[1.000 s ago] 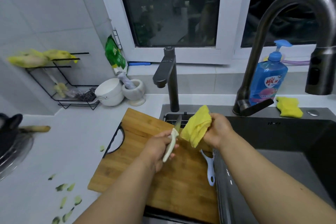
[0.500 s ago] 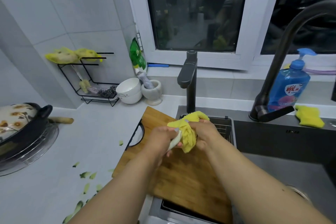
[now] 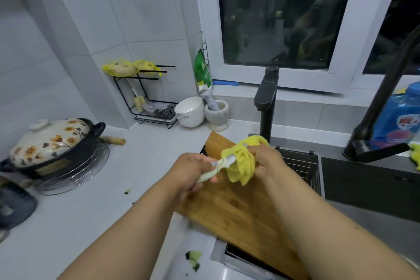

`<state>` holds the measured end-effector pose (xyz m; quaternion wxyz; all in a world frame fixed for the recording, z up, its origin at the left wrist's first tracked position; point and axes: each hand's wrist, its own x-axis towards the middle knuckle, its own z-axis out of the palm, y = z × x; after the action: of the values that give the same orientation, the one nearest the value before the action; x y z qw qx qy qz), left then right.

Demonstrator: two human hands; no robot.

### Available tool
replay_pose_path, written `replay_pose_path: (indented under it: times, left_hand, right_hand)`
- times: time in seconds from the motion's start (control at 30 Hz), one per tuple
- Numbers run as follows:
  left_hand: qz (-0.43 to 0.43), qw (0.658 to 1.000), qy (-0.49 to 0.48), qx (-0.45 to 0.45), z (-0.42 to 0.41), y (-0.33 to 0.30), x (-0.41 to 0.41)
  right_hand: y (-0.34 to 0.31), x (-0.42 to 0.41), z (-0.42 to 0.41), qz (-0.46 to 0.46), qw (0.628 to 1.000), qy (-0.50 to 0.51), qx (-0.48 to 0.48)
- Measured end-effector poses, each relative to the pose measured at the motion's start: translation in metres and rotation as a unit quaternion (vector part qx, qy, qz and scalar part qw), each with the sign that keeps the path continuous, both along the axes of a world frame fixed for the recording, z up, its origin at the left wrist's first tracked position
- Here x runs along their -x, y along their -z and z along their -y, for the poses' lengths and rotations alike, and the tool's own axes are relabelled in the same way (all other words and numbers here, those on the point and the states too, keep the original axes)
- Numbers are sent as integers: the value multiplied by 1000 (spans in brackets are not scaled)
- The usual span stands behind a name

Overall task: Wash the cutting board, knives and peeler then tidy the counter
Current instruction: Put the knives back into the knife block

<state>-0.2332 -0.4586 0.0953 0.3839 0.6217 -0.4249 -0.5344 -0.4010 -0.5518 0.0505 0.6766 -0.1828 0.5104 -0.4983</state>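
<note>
My left hand grips the pale handle of a small knife above the wooden cutting board. My right hand holds a yellow cloth bunched around the knife's blade, which is mostly hidden in the folds. The board lies across the left end of the dark sink and onto the white counter. The peeler is not visible; my arms cover much of the board.
A flowered clay pot sits on a wire trivet at the left. White bowls, a mortar and a black rack stand at the back. Green peel scraps lie on the counter. Two black taps and a blue soap bottle border the sink.
The cloth has closed around the knife blade, which stood bare beside it a second ago. The camera has swung left, bringing the clay pot into view and the peeler out of sight.
</note>
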Motion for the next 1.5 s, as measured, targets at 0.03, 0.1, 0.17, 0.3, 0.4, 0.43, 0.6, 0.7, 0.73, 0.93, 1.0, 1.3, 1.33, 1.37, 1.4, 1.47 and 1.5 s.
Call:
replay_pose_path:
  times: [0.03,0.1,0.17,0.3,0.4,0.43,0.6,0.7,0.73,0.93,1.0,1.3,1.33,1.37,1.4,1.47,1.5]
  left_hand:
    - [0,1000,-9,-3,-3,-1,-8]
    - [-17,999,-27,-12,-9,-2,-23]
    - [-43,998,-53,-13,-15,-3,-37]
    - [-63,995,-72,-9,-20,-4,-42]
    - [-72,993,-89,-9,-22,-2,-42]
    - [-75,993,-94,-10,-22,-1,-42]
    - [-98,987,-122,-21,-25,3,-42]
    - [-109,984,-137,-23,-27,3,-38]
    - [-112,983,-140,-23,-28,3,-37]
    - [-126,979,-158,-20,-29,-2,-35]
    - [-129,978,-161,-19,-30,-3,-35]
    - [-178,969,-172,-6,-34,-3,-40]
    - [-185,968,-168,-4,-35,-3,-41]
    - [-191,967,-166,-3,-35,-4,-41]
    - [-197,966,-167,-1,-34,-4,-42]
    - [-212,961,-176,6,-33,-5,-45]
    - [-221,958,-181,13,-33,-6,-46]
  right_hand:
    - [0,-1,1,0,1000,4,-2]
    - [5,7,6,-9,999,32,-3]
    - [9,10,7,-42,999,13,-7]
    - [5,1,-3,-169,984,-50,27]
    - [1,-8,-8,-229,969,-78,55]
    - [2,-10,-8,-242,965,-78,64]
    - [-2,-15,-13,-325,935,-107,98]
    - [-6,-21,-20,-371,905,-177,107]
    - [-9,-24,-22,-390,891,-201,112]
    - [-17,-40,-34,-452,826,-322,105]
    - [-17,-43,-36,-445,827,-323,121]
    - [-24,-47,-36,-454,825,-293,163]
    - [-26,-49,-37,-450,829,-283,172]
    - [-28,-50,-38,-443,837,-265,184]
    - [-30,-53,-38,-435,844,-244,197]
    - [-35,-59,-41,-408,859,-223,215]
    - [-38,-62,-44,-390,864,-227,222]
